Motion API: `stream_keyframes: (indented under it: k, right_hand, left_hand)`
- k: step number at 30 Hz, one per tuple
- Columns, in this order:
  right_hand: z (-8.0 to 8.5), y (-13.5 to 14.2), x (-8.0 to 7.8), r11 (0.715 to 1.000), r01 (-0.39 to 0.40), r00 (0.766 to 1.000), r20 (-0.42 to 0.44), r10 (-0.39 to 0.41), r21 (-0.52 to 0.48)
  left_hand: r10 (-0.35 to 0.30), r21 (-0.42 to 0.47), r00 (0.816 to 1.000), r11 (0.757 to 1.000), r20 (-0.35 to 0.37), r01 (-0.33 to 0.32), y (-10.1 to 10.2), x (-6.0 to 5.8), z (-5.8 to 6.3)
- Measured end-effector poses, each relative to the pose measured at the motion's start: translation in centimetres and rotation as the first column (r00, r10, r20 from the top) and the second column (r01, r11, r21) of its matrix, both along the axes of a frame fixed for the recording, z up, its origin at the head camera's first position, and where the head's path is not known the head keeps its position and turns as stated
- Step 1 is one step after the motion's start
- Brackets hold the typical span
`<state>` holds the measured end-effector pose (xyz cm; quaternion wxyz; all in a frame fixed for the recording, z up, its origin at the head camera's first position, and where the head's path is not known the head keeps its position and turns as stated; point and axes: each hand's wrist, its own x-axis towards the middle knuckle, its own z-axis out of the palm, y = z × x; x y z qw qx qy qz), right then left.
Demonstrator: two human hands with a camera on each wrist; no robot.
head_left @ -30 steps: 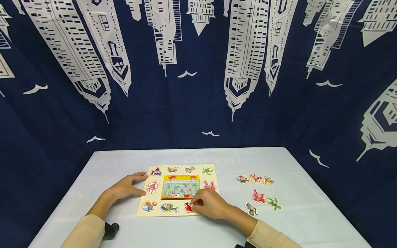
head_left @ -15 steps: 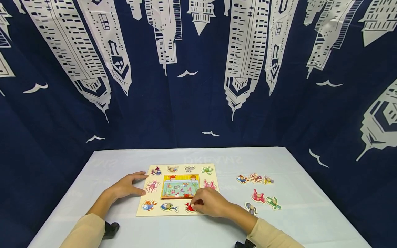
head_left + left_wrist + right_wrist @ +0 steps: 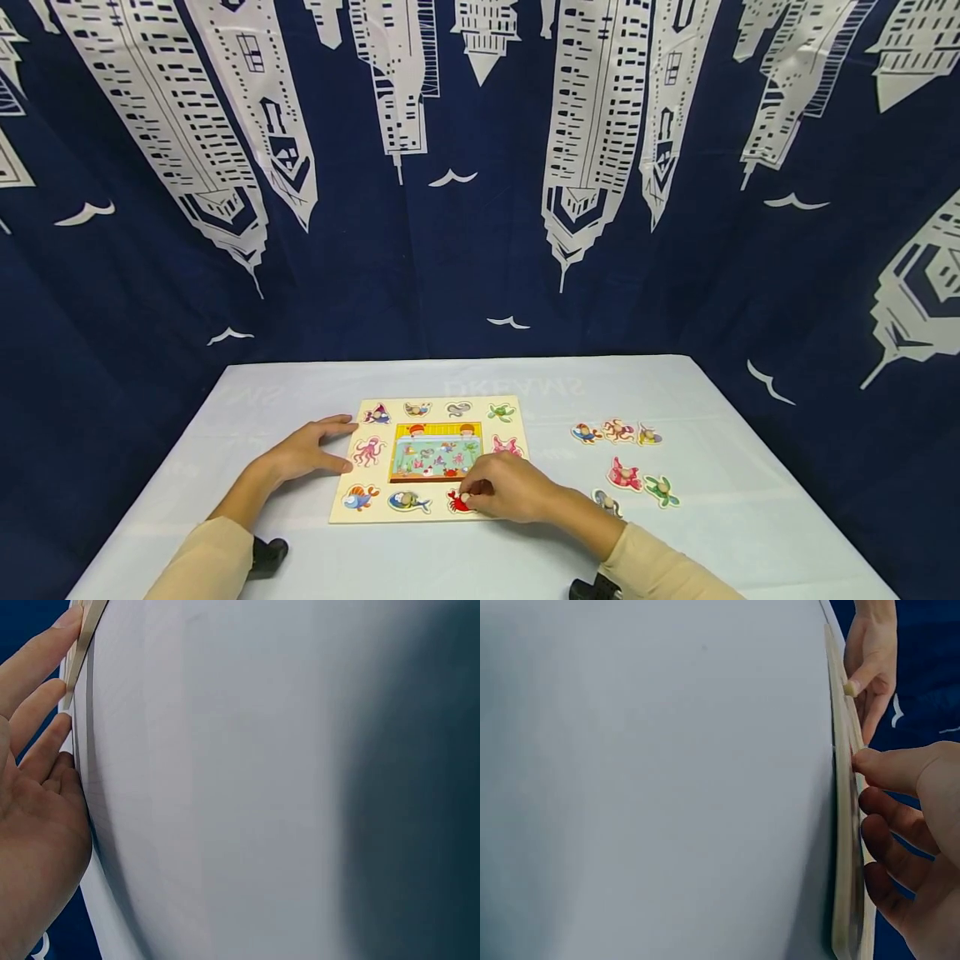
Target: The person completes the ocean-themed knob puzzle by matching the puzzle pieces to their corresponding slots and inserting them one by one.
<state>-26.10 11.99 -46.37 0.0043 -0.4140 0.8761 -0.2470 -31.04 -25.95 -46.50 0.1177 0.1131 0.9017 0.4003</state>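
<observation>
A cream puzzle board with sea-animal pictures around a central aquarium scene lies flat on the white table. My right hand is over its lower right part, thumb and finger pinching the red crab puzzle piece at the board's front edge. Part of the crab is hidden by the fingers. In the right wrist view, that hand's thumb meets the board's face. At the board's left edge, my left hand rests with fingers spread and extended. The left wrist view shows its fingertips touching the board's edge.
Right of the board lie several loose puzzle pieces: a pink starfish, a green turtle, a brown-red octopus, a blue fish and a grey piece. A dark blue printed curtain hangs behind the table.
Almost nothing moves. The right wrist and forearm shift very slightly while the fingers stay on the crab piece; the left hand and board keep their places.
</observation>
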Motion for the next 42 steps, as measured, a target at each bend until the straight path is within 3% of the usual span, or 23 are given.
stream_keyframes:
  k: [16,28,42]
  right_hand:
    - [1.8,2.3,-0.7,0.997,0.049,0.998,0.049,-0.045,-0.066]
    - [2.4,6.8,-0.6,0.989,0.124,0.992,0.008,-0.124,-0.077]
    - [2.6,13.3,1.1,0.967,0.235,0.971,-0.013,-0.237,-0.096]
  left_hand:
    - [0.004,0.005,1.0,1.0,0.005,-0.004,-0.5,0.3,-0.2]
    - [0.016,0.014,1.0,1.0,0.015,-0.017,-0.7,0.5,-0.4]
    - [0.024,0.007,1.0,1.0,0.015,-0.024,0.1,0.0,0.1]
